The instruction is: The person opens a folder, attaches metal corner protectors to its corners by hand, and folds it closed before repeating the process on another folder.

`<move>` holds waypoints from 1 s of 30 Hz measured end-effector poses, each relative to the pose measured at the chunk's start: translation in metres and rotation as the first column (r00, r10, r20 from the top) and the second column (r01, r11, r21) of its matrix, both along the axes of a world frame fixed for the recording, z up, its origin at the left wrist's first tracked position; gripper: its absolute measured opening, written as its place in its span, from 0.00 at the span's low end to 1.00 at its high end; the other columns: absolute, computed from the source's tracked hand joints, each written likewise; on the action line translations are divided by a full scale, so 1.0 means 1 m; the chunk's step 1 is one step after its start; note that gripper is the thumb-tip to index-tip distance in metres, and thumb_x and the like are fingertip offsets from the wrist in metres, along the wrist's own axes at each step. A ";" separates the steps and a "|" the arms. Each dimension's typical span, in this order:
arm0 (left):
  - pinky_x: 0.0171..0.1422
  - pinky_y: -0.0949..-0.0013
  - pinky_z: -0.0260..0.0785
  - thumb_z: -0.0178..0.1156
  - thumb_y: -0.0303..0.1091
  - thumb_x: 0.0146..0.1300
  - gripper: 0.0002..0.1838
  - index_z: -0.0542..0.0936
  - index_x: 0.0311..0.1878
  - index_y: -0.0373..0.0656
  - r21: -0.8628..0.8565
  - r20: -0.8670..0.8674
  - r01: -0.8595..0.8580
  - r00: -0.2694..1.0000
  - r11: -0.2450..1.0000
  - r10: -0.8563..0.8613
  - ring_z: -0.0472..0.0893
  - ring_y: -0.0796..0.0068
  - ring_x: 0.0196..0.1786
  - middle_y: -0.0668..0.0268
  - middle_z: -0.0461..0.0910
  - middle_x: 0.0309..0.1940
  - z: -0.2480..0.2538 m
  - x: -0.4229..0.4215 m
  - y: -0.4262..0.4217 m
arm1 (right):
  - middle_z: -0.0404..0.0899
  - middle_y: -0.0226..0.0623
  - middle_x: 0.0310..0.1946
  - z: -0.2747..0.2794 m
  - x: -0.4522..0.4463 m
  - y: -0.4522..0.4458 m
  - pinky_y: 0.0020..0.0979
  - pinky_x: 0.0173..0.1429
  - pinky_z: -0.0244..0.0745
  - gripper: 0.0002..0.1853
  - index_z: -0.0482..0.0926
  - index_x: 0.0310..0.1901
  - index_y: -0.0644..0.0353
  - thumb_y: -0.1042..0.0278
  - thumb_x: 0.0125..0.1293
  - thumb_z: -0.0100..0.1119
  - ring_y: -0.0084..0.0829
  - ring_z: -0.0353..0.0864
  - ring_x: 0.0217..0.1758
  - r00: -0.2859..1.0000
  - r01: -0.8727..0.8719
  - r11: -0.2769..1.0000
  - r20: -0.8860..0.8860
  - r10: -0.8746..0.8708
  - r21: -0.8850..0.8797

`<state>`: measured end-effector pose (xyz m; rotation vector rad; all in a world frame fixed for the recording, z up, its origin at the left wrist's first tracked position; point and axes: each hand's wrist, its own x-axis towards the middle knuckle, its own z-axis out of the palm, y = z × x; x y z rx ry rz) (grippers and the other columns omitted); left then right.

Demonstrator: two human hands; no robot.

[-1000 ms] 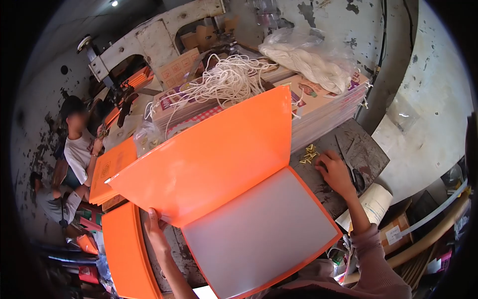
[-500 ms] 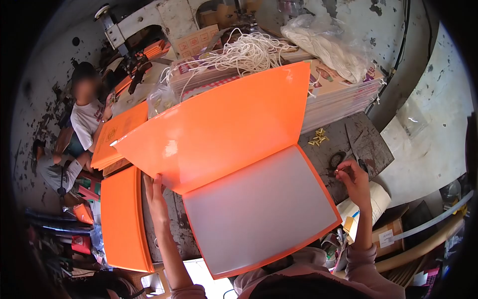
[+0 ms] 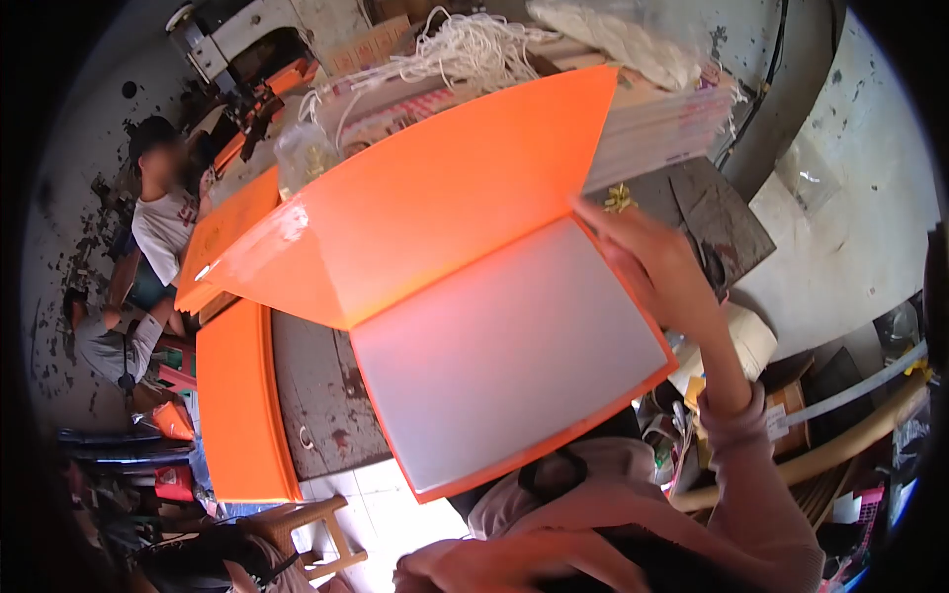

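A large orange folder [image 3: 465,178] stands open in front of me, its back cover raised and its pale grey inner side [image 3: 514,356] facing up. My right hand [image 3: 652,262] is at the right end of the fold, fingertips bunched against the orange edge. Motion blurs it, and anything pinched there is hidden. Small brass-coloured pieces [image 3: 620,198] lie just beyond these fingers. A smeared, skin-toned shape at the bottom edge seems to be my left hand [image 3: 494,568], off the folder; its fingers cannot be made out.
Stacked orange folders [image 3: 232,405] lie at the left of the worn table [image 3: 321,395]. Behind, white cord [image 3: 474,49] sits on piled cardboard [image 3: 662,128]. Another person [image 3: 163,217] sits at the far left near a machine [image 3: 247,40]. A wooden stool [image 3: 331,539] stands below.
My left hand has left the folder's left side and dropped toward my body. My right hand has moved left and away from me to the fold. The view has shifted slightly.
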<state>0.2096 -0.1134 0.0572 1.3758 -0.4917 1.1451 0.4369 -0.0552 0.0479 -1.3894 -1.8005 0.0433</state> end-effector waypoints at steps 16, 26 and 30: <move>0.41 0.68 0.65 0.49 0.21 0.62 0.16 0.75 0.49 0.50 -0.195 0.226 0.883 0.464 0.427 -0.856 0.72 0.62 0.41 0.54 0.69 0.38 -0.003 0.044 -0.035 | 0.70 0.45 0.31 -0.006 0.021 0.069 0.32 0.40 0.69 0.37 0.56 0.67 0.45 0.85 0.55 0.45 0.38 0.68 0.28 0.995 -0.001 1.000 0.102 0.003 -0.019; 0.57 0.59 0.63 0.58 0.43 0.56 0.30 0.67 0.58 0.35 -0.016 -0.748 -0.627 0.525 0.779 0.407 0.73 0.57 0.51 0.50 0.72 0.47 -0.005 0.014 0.022 | 0.75 0.45 0.40 -0.022 0.033 0.074 0.38 0.43 0.71 0.39 0.54 0.67 0.41 0.86 0.53 0.45 0.40 0.74 0.33 0.978 0.147 0.974 0.174 -0.117 -0.175; 0.60 0.55 0.62 0.61 0.40 0.52 0.30 0.69 0.59 0.43 0.677 -0.577 -0.581 -0.040 0.451 0.816 0.70 0.51 0.56 0.52 0.68 0.55 -0.008 -0.016 0.061 | 0.75 0.44 0.39 -0.029 0.038 0.075 0.32 0.42 0.72 0.38 0.57 0.66 0.42 0.88 0.53 0.44 0.37 0.74 0.32 0.997 0.049 0.996 0.059 -0.044 -0.074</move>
